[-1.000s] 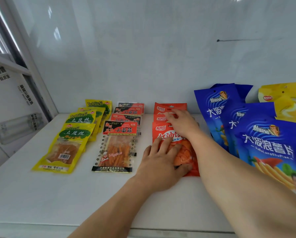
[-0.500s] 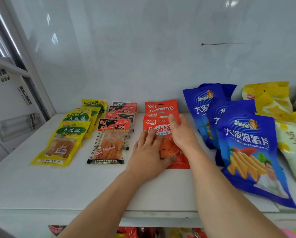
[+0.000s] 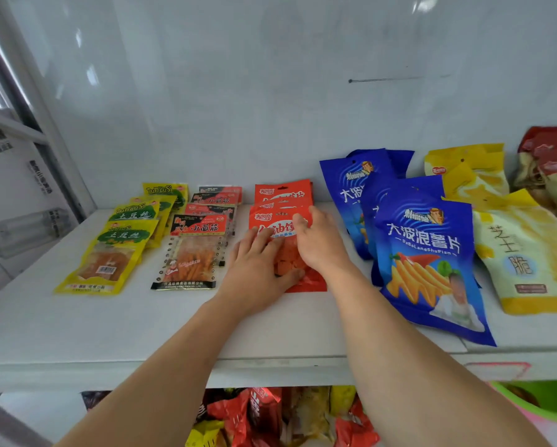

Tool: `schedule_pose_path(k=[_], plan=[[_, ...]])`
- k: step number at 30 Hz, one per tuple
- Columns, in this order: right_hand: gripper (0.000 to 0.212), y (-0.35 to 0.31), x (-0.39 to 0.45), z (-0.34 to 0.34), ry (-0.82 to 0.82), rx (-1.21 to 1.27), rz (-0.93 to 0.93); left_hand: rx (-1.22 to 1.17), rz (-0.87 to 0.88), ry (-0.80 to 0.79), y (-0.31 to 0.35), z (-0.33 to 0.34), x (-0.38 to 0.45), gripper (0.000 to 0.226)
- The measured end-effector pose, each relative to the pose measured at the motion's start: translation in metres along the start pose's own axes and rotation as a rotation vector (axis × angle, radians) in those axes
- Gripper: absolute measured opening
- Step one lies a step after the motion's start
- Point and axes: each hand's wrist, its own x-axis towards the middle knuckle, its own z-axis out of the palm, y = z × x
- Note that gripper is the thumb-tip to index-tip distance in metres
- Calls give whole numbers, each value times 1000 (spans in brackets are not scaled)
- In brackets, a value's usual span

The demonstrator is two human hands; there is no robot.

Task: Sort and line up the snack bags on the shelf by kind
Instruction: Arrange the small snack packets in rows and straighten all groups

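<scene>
Orange bags (image 3: 282, 201), column just left of the blue bags (image 3: 422, 250): right hand (image 3: 319, 243) had drawn back from the rear bags onto the front one, left hand (image 3: 257, 272) stayed pressing it, both flat-fingered, gripping nothing; column judged nearly squared.

A glossy white back wall (image 3: 270, 91) catches soft light glare at twelve o'clock. A white shelf (image 3: 77, 333) spans below; a cardboard box (image 3: 15, 195) stands at nine o'clock.

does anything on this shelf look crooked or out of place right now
Mostly tidy rows. The front blue chip bag tilts and overhangs the shelf edge, and the yellow bags lie askew. Both hands rest on the orange bags.
</scene>
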Motion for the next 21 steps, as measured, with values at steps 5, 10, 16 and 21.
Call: schedule_pose_path(k=[5, 10, 16, 21], plan=[[49, -10, -18, -33, 5, -56, -47, -55, 31, 21, 12, -5, -3, 68], [43, -11, -42, -79, 93, -114, -87, -142, 128, 62, 46, -5, -3, 56], [47, 43, -60, -138, 399, -68, 24, -576, 29, 15, 109, 0, -4, 58], [60, 94, -50, -158, 394, -55, 215, -917, -235, -45, 147, 16, 14, 73]])
